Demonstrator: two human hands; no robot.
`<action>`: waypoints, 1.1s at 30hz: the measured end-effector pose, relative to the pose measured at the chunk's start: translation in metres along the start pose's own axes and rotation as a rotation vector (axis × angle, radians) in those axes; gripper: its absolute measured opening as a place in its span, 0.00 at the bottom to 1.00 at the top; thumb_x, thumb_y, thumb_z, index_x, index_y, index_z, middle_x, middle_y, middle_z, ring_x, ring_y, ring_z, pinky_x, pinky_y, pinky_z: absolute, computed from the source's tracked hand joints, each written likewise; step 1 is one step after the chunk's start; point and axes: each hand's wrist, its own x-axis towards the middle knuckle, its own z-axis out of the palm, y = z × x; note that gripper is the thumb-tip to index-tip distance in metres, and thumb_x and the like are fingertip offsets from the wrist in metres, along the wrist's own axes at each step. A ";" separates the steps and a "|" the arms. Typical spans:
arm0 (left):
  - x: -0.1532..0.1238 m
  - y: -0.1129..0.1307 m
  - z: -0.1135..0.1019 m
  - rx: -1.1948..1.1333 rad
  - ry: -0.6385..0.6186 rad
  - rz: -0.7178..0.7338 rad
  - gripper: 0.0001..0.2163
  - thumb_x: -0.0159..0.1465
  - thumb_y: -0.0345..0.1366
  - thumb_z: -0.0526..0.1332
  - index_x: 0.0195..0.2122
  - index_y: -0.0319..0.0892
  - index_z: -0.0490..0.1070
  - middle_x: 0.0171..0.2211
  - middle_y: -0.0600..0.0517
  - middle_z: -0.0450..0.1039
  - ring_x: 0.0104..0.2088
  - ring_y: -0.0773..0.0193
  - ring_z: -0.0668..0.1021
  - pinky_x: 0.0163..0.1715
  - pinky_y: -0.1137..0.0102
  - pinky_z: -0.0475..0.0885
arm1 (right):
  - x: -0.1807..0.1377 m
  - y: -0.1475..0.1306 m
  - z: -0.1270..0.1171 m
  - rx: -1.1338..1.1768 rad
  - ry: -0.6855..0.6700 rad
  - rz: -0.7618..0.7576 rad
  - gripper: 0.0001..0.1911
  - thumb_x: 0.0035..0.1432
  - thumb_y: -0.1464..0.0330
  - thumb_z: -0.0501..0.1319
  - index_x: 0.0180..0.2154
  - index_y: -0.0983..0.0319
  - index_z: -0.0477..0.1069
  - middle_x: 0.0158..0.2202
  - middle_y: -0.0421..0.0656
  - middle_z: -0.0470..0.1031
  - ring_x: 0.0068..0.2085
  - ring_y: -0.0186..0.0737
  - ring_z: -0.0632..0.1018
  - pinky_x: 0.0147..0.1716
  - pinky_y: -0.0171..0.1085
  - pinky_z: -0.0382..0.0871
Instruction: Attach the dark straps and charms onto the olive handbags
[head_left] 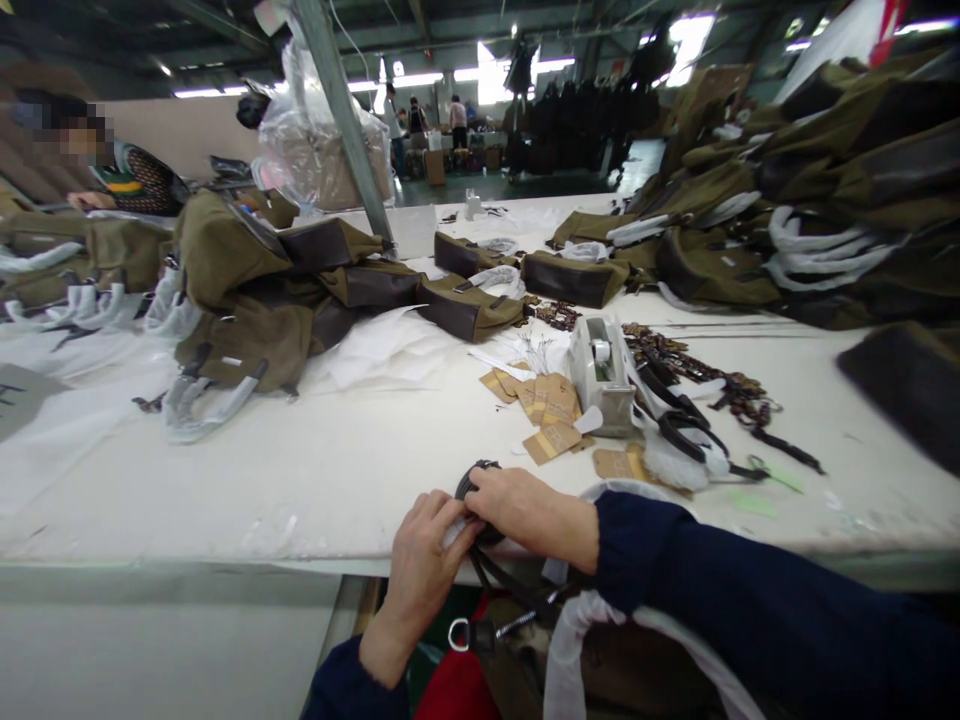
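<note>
Both hands meet at a coiled dark strap (477, 482) above the table's front edge. My left hand (426, 555) pinches the coil's near side, with a bit of white wrapping at its fingertips. Over the top and right side of the coil, my right hand (517, 505) is closed with bent fingers. Dark strap ends hang down from the coil toward an olive handbag (517, 650) in front of my body. This bag has a zip, a metal D-ring (458, 634) and a handle wrapped in white (568, 650). My right forearm hides part of the bag.
Kraft paper tags (551, 440) lie beside a grey tape dispenser (604, 375). Dark straps with metal clips (697, 380) are heaped to its right. Olive bags (247, 340) lie at left; more bags (825, 200) are piled at right. A metal post (345, 120) rises behind. A person (135, 175) sits far left.
</note>
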 end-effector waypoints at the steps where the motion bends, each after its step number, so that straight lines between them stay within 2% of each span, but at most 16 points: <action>1: 0.000 0.000 0.000 -0.002 0.000 0.004 0.04 0.70 0.38 0.58 0.40 0.47 0.72 0.37 0.52 0.71 0.41 0.57 0.72 0.41 0.63 0.68 | 0.001 0.001 0.000 0.009 -0.001 -0.005 0.04 0.64 0.74 0.59 0.38 0.66 0.73 0.39 0.49 0.73 0.37 0.44 0.76 0.33 0.38 0.68; 4: 0.000 0.000 -0.001 -0.010 0.000 0.005 0.08 0.71 0.37 0.55 0.39 0.47 0.72 0.36 0.52 0.71 0.40 0.57 0.72 0.41 0.64 0.68 | 0.002 0.009 0.005 0.075 0.004 -0.022 0.04 0.65 0.73 0.58 0.38 0.65 0.72 0.38 0.46 0.73 0.36 0.41 0.75 0.33 0.36 0.66; 9: -0.001 -0.004 0.002 -0.018 0.018 0.007 0.07 0.71 0.38 0.56 0.40 0.48 0.73 0.37 0.51 0.72 0.40 0.57 0.72 0.41 0.64 0.68 | -0.004 0.020 0.011 0.128 0.052 -0.039 0.05 0.67 0.67 0.59 0.41 0.62 0.71 0.39 0.42 0.72 0.36 0.38 0.74 0.31 0.34 0.63; 17: -0.001 -0.006 0.003 -0.031 0.014 0.009 0.03 0.69 0.37 0.60 0.40 0.47 0.73 0.37 0.52 0.72 0.40 0.57 0.72 0.41 0.64 0.68 | -0.001 0.004 0.001 0.009 -0.025 0.011 0.06 0.65 0.75 0.57 0.39 0.64 0.73 0.39 0.48 0.72 0.37 0.44 0.76 0.32 0.38 0.67; 22: 0.000 -0.004 0.001 -0.065 0.019 0.005 0.04 0.69 0.36 0.60 0.37 0.45 0.72 0.35 0.53 0.70 0.40 0.58 0.71 0.41 0.65 0.67 | 0.005 -0.002 -0.006 -0.089 -0.063 -0.081 0.07 0.64 0.76 0.57 0.39 0.67 0.74 0.38 0.49 0.72 0.37 0.47 0.75 0.33 0.41 0.70; 25: 0.000 -0.005 0.003 -0.070 0.028 -0.004 0.03 0.68 0.36 0.60 0.38 0.46 0.73 0.35 0.52 0.70 0.40 0.58 0.71 0.41 0.65 0.67 | 0.005 0.004 -0.006 -0.047 -0.128 -0.129 0.09 0.65 0.76 0.55 0.41 0.67 0.74 0.39 0.49 0.73 0.38 0.45 0.76 0.35 0.40 0.70; 28: -0.001 -0.005 0.003 -0.099 0.035 -0.015 0.04 0.69 0.37 0.60 0.39 0.46 0.74 0.36 0.52 0.71 0.40 0.58 0.71 0.42 0.64 0.67 | 0.003 0.006 -0.005 -0.011 -0.128 -0.122 0.10 0.66 0.76 0.55 0.44 0.67 0.74 0.40 0.50 0.73 0.40 0.45 0.76 0.35 0.39 0.70; 30: -0.001 -0.006 -0.003 -0.154 -0.006 -0.017 0.06 0.69 0.39 0.60 0.39 0.46 0.75 0.37 0.51 0.71 0.42 0.58 0.72 0.43 0.64 0.67 | 0.001 0.004 -0.007 -0.016 -0.102 -0.109 0.10 0.66 0.75 0.56 0.46 0.67 0.73 0.41 0.50 0.73 0.40 0.44 0.76 0.36 0.39 0.70; 33: 0.001 -0.010 -0.021 -0.280 -0.143 -0.013 0.10 0.72 0.38 0.54 0.45 0.46 0.76 0.40 0.50 0.72 0.44 0.59 0.73 0.45 0.65 0.69 | -0.001 0.000 -0.013 -0.027 -0.117 -0.123 0.10 0.66 0.76 0.56 0.46 0.67 0.74 0.41 0.51 0.72 0.40 0.45 0.75 0.35 0.39 0.70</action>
